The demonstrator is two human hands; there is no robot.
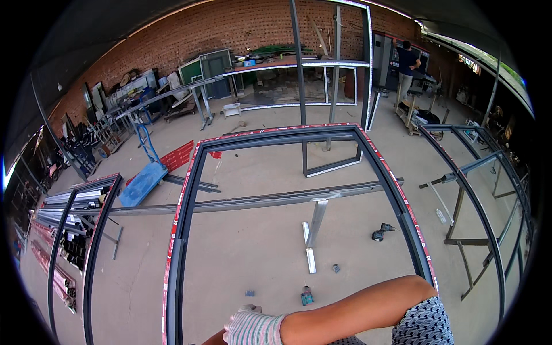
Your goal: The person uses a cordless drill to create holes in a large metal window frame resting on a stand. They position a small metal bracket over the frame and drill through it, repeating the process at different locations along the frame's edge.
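My right hand [253, 326], in a white glove with thin coloured stripes, is low at the centre, its bare forearm crossing from the lower right. The hand looks curled; its fingertips and whatever they may grip are hidden. A sliver of bare skin, seemingly my left arm, shows just beside it at the lower edge; my left hand is out of sight. In front of me stands a large dark grey metal frame [179, 244] with red printed tape along its outer edge. Through its opening, a teal cordless power tool [307, 296] and a small grey block [249, 293] show beyond the hand.
A long metal rail [276, 199] on a support leg [317, 221] crosses behind the frame. A black cordless drill [382, 232] lies right. More dark frames stand left [91, 259] and right [480, 213]. A blue cart [144, 183] is farther left. One person [407, 66] stands back right.
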